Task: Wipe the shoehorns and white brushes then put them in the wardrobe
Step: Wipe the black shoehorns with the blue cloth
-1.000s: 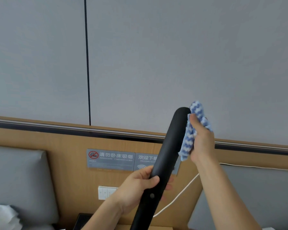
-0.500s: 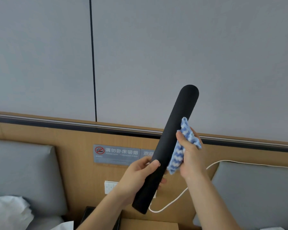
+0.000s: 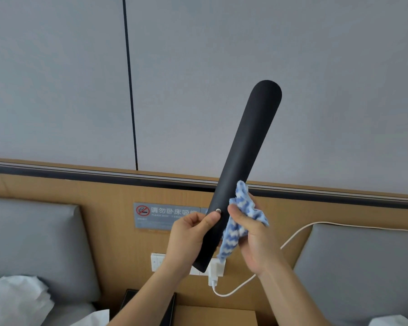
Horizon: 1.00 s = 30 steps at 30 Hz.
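your left hand [image 3: 189,241] grips the long matte black plastic shoehorn [image 3: 240,168] near its base; your right hand [image 3: 252,238] clamps the blue-and-white zigzag microfibre cloth [image 3: 242,215] against it. a hard stroke may lever the shoehorn loose.

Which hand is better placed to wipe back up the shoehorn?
Right. The right hand already presses the blue-white cloth against the black shoehorn near its lower end, while the left hand grips that end and steadies it.

left hand [image 3: 186,241] grips black shoehorn [image 3: 242,165] | right hand [image 3: 257,241] presses blue-white cloth [image 3: 242,222] against it
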Motion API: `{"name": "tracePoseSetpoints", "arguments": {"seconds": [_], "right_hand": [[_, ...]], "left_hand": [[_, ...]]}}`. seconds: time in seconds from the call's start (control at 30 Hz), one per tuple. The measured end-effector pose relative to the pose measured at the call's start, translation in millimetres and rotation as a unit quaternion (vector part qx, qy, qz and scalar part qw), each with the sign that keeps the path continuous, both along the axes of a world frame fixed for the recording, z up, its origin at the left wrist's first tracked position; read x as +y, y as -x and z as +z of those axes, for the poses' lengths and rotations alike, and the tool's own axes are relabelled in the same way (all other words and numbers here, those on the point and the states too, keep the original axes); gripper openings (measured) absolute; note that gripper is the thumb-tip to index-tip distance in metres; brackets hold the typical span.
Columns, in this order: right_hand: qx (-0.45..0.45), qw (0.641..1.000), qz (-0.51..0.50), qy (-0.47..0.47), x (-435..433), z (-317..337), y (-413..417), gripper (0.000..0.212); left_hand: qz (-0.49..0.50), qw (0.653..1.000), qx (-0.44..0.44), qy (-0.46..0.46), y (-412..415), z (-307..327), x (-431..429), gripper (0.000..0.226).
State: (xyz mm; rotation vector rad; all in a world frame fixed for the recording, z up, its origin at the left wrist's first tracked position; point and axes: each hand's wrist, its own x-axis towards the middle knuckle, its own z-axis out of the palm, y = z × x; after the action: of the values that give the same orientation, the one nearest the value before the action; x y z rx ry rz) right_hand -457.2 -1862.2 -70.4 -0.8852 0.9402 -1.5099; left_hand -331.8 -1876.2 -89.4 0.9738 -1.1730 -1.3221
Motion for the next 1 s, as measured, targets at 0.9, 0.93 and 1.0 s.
{"name": "tracePoseSetpoints", "arguments": {"seconds": [0.9, 0.93, 1.0], "right_hand": [[0.025, 0.997, -0.078, 0.007, -8, 6, 21, 0.012], [0.023, 0.997, -0.077, 0.011, -8, 6, 22, 0.012], [0.025, 0.996, -0.083, 0.022, -6, 5, 24, 0.010]], "left_hand": [[-0.181, 0.967, 0.144, -0.107, 1, -10, -8, 0.026], [-0.191, 0.964, 0.153, -0.105, 0, -9, -7, 0.027], [-0.210, 0.962, 0.146, -0.093, -2, -9, -7, 0.031]]}}
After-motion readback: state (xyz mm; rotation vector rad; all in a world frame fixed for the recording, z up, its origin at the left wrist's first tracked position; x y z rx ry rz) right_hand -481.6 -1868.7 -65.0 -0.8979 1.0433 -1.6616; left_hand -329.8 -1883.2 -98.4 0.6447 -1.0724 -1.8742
